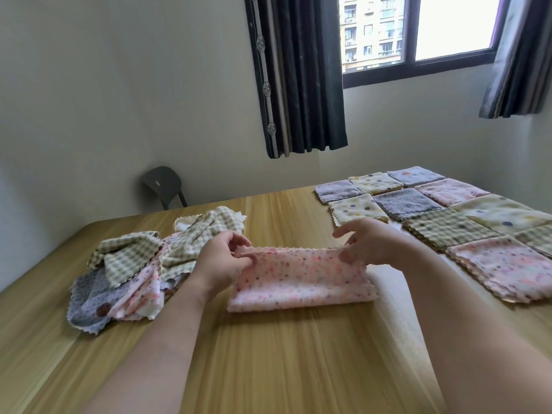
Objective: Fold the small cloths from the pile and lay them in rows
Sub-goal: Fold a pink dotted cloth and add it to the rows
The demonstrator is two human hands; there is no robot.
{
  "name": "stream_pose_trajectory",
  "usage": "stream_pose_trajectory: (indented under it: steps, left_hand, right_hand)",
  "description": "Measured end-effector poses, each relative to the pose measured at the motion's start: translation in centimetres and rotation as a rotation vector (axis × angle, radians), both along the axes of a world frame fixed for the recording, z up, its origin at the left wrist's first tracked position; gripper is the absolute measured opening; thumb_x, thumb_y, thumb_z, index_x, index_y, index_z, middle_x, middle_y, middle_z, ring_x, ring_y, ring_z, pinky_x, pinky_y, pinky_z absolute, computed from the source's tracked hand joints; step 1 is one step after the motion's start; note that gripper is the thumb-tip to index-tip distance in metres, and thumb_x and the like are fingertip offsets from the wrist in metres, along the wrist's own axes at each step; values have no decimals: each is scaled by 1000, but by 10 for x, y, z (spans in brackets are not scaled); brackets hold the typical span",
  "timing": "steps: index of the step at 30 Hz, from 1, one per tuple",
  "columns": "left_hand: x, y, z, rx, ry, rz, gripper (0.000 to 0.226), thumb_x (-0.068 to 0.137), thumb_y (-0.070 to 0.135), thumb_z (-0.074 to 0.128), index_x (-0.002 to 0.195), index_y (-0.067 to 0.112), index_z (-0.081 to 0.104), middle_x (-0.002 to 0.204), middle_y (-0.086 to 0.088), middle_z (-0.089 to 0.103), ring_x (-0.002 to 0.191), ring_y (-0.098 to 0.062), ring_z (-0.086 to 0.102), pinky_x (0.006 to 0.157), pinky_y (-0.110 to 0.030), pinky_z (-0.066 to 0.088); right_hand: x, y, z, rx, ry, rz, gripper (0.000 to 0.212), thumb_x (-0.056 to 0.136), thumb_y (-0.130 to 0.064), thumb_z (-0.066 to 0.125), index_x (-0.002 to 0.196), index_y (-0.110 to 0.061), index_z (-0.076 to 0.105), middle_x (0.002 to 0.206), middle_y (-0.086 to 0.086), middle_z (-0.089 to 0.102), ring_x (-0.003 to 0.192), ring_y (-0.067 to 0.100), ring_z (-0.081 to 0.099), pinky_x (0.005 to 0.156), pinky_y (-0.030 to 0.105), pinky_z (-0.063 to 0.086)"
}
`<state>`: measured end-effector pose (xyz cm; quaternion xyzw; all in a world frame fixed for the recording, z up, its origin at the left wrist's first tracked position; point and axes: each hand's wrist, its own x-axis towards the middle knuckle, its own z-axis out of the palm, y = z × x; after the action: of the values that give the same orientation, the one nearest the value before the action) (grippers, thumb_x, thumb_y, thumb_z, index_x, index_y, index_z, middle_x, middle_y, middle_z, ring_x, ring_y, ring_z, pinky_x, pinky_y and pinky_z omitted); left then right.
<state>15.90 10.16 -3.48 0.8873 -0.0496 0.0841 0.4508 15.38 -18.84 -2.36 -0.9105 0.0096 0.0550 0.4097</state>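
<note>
The pink cloth with small dots sits in the middle of the wooden counter, doubled over into a long strip. Its fold lies on the wood nearest the person and its zigzag top edge is lifted between the two hands.

The left hand pinches the left end of that edge, thumb and fingers curled tight on the fabric. The right hand has the right end. Its thumb is pressed against the cloth and the lower fingers seem to close behind it, though that side is hard to make out, and the forefinger sticks out loose above.

Just left of the left hand lies the pile of unfolded cloths — green checked ones on top, a grey-purple dotted one and a pink one spilling out below, all rumpled and overlapping.

To the right, the folded cloths lie flat in rows, edge to edge — purple, cream with spots, pink, green check. The nearest is a pink square just beside the right forearm.

Beyond the counter a dark chair stands by the wall, and a dark curtain hangs beside the window.
</note>
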Motion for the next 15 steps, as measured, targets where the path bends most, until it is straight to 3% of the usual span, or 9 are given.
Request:
stream_pose_trajectory:
  steps: [4, 7, 11, 15]
  left_hand:
    - [2, 4, 4, -155, 14, -9, 19, 87, 6, 78, 101, 17, 73, 93, -5, 75, 88, -14, 70, 74, -23, 59]
    - [2, 5, 6, -183, 0, 8, 12, 89, 8, 77, 98, 15, 75, 87, -2, 75, 80, -8, 70, 60, -15, 53]
    - [2, 6, 8, -189, -5, 49, 7, 90, 14, 76, 97, 15, 76, 88, -4, 75, 79, -10, 69, 53, -14, 49]
    - [1, 8, 10, -165, -17, 69, 8, 91, 18, 76, 98, 15, 75, 90, -4, 74, 83, -12, 69, 52, -16, 49]
  right_hand:
    - [-3, -5, 4, -33, -59, -7, 21, 89, -12, 75, 110, -13, 76, 89, 1, 70, 74, 12, 65, 57, 22, 51]
    - [-4, -6, 6, -57, -80, -1, 10, 92, -17, 73, 99, -13, 79, 76, 0, 68, 60, 9, 56, 49, 19, 44]
    - [-3, -6, 9, -108, -82, -12, 4, 90, -19, 75, 87, -17, 77, 84, 6, 72, 67, 15, 61, 54, 24, 49]
    - [-2, -7, 9, -139, -106, -21, 11, 87, -18, 77, 79, -25, 74, 85, 4, 74, 73, 18, 64, 63, 31, 54]
